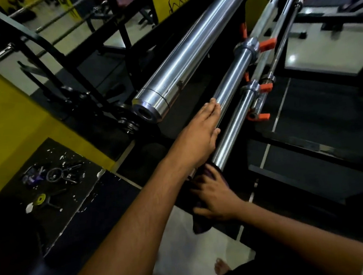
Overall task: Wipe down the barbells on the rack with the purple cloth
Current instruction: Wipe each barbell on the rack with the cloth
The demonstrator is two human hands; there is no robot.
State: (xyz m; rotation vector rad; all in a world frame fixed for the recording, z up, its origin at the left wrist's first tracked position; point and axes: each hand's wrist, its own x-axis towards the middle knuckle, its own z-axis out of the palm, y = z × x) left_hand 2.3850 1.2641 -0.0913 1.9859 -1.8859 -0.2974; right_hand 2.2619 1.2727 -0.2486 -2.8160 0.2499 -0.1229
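**Shiny bar held and wiped at its near end**

At the bottom of the frame, two bare arms are seen reaching up toward the middle. A bare foot [221,268] is seen on the pale floor [184,234] near the bottom edge.

Just below the middle, the purple cloth [201,227] is gripped by the right hand [215,197]. Its fingers are curled round the cloth, which is bunched at the near end of the thin barbell [232,103]. Part of the cloth hangs down under the hand.

A little higher, the left hand [200,136] is laid flat along the same bar. Its fingers are straight and close together, with the tips touching the metal.

To the left of that bar, a thick barbell sleeve [187,56] is seen, running to the top of the frame. To the right, more bars with orange clips [267,43] are held on the black rack [307,147].

At the lower left, small dark parts are scattered on a black mat [56,182] beside a yellow block [18,115].
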